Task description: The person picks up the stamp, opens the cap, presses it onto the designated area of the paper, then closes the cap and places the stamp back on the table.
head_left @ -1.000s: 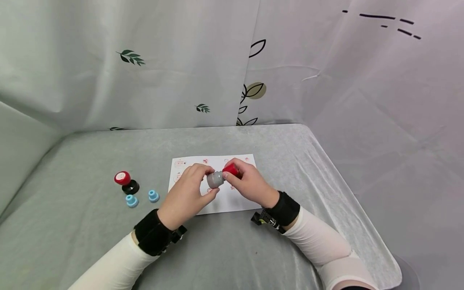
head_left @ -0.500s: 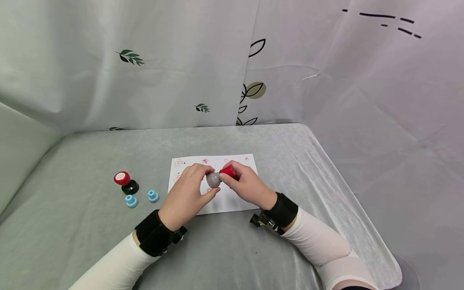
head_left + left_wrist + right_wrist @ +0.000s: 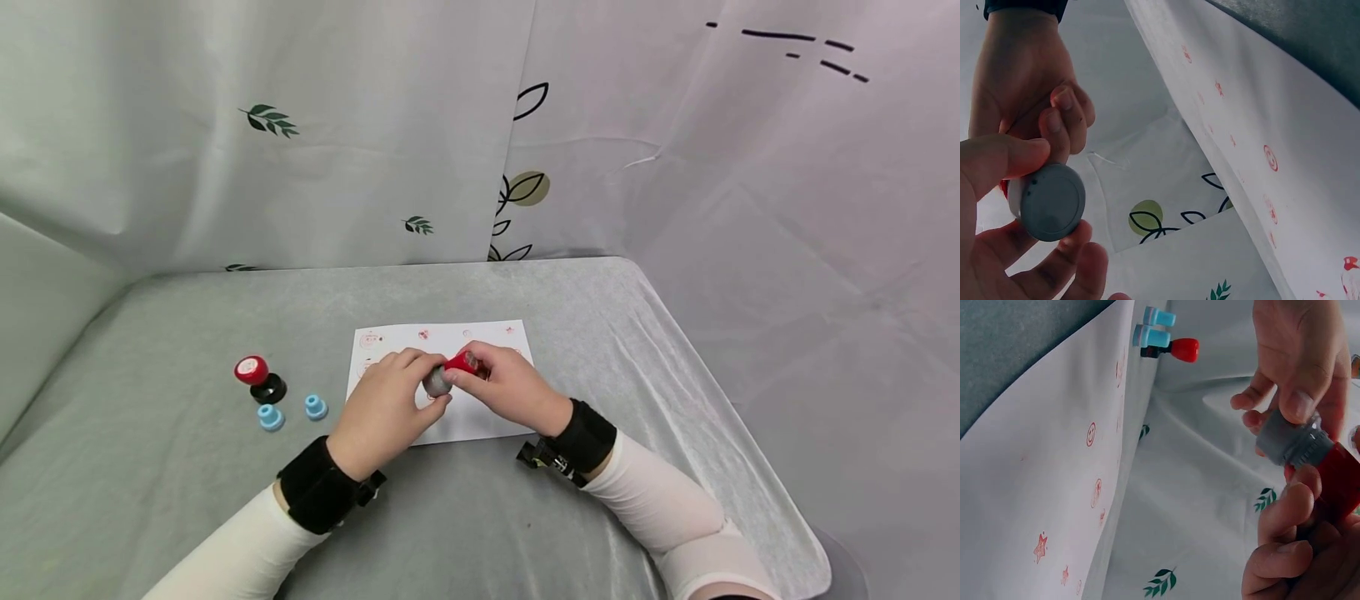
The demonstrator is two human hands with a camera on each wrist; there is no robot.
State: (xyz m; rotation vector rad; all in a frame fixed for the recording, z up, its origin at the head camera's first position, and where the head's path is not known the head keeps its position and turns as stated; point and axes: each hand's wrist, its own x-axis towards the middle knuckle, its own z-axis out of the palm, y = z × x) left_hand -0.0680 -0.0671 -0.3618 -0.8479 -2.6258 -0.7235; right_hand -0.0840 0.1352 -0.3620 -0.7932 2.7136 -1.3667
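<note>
Grey cloth covers the surface, and pale curtains printed with leaves hang behind it across the upper half of the head view. Near the middle of the frame a white sheet of paper dotted with small red stamp marks lies flat on the cloth. Just above the sheet both hands meet around one stamp. The left hand curls its thumb and fingertips round the grey cap; in the left wrist view the round cap end faces the camera between thumb and fingers. The right hand pinches the red stamp body, which meets the cap in the right wrist view. At the left of the head view, well apart from the hands, stand a red-topped stamp on a black base and two small blue stamps side by side.
</note>
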